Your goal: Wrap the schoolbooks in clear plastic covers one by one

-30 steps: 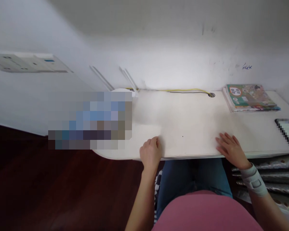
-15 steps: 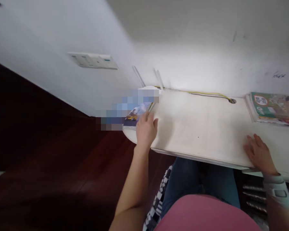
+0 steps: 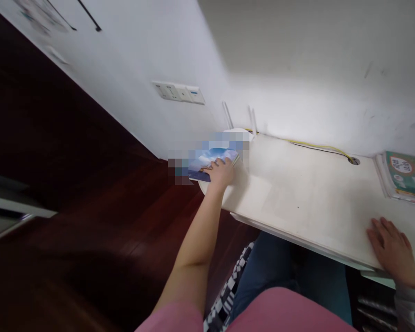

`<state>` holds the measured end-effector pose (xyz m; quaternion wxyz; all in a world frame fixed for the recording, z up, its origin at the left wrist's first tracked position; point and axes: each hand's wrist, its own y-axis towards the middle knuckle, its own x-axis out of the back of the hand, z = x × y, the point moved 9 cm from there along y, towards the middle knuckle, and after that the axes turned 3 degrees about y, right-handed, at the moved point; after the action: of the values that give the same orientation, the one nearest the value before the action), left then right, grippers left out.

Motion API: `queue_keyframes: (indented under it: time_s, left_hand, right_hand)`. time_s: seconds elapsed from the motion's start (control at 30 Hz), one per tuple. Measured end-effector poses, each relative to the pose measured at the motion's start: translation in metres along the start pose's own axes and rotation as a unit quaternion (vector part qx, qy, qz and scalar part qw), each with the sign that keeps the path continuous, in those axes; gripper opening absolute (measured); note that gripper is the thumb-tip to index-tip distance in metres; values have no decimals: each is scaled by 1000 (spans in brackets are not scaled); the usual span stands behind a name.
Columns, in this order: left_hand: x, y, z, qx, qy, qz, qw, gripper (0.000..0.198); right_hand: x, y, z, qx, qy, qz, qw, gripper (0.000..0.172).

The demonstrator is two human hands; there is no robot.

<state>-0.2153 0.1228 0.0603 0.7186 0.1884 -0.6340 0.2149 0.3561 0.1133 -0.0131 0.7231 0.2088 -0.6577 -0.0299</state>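
Observation:
My left hand (image 3: 222, 174) lies palm down on a book (image 3: 207, 159) with a blue sky picture on its cover. Its fingers are spread over the cover's right part. The book rests at the rounded left end of a white desk (image 3: 283, 184), and blurred-out blocks hide what is around it. Further right, my right hand (image 3: 394, 246) lies on the desktop near the front edge with its fingers stretched out, holding nothing. Beyond it is a stack of books (image 3: 408, 173), the top one green with a white round label.
Yellow and black cables (image 3: 320, 146) run along the wall to a round hole in the desk. Upright white rods (image 3: 251, 120) stand in the back left corner. A socket panel (image 3: 179, 92) sits on the left wall. Dark wooden floor (image 3: 152, 221) lies left.
The view has turned left, so the desk appears shifted right. My left hand has moved from the book's right edge further onto its cover. My right hand stays on the desk.

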Motion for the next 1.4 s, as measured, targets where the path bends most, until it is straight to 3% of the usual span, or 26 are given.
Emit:
queue_keyframes:
  time_s: [0.1, 0.23, 0.33, 0.5, 0.6, 0.73, 0.8, 0.87, 0.93, 1.0, 1.13, 1.23, 1.3, 1.33, 1.4]
  left_hand:
    - [7, -1, 3, -4, 3, -7, 1000, 52]
    - [18, 9, 9, -43, 1, 36, 998, 42]
    - [33, 17, 11, -57, 8, 35, 998, 42]
    - [59, 20, 11, -51, 46, 11, 998, 40]
    - [95, 8, 18, -28, 65, -34, 997, 33]
    - [167, -34, 35, 38, 65, -140, 987, 27]
    - [195, -57, 29, 15, 23, -200, 979, 29]
    - [208, -74, 13, -37, -69, -252, 964, 30]
    - [201, -82, -10, -98, -214, -276, 932, 30]
    - [176, -83, -41, -147, -390, -257, 872, 31]
    - [90, -83, -130, -203, -678, -37, 705, 36]
    - [31, -95, -183, -158, -762, 120, 616, 38]
    - [3, -102, -201, -129, -772, 182, 595, 38]
    - [-6, -104, -204, -124, -765, 194, 602, 37]
    - [-15, -103, -201, -133, -727, 179, 649, 33]
  right_hand:
    - [4, 0, 1, 10, 21, -19, 1000, 52]
    - [14, -1, 13, 71, 81, -39, 993, 54]
    - [12, -3, 30, 133, 63, -3, 989, 51]
    - [6, -2, 44, 144, 2, 37, 989, 45]
    - [7, -1, 48, 146, -3, 32, 989, 46]
    - [10, -1, 49, 151, 6, 19, 988, 45]
    - [10, -1, 48, 148, 12, 19, 989, 45]
    - [11, 0, 47, 143, 16, 22, 989, 46]
    - [12, 0, 47, 140, 16, 23, 990, 46]
    - [12, 0, 47, 137, 14, 22, 990, 45]
    - [13, 0, 47, 132, 17, 21, 991, 45]
    - [13, 1, 47, 132, 20, 24, 991, 45]
    - [14, 1, 47, 133, 21, 27, 990, 45]
    - [14, 1, 47, 134, 21, 29, 990, 46]
    - [13, 1, 46, 134, 19, 32, 990, 46]
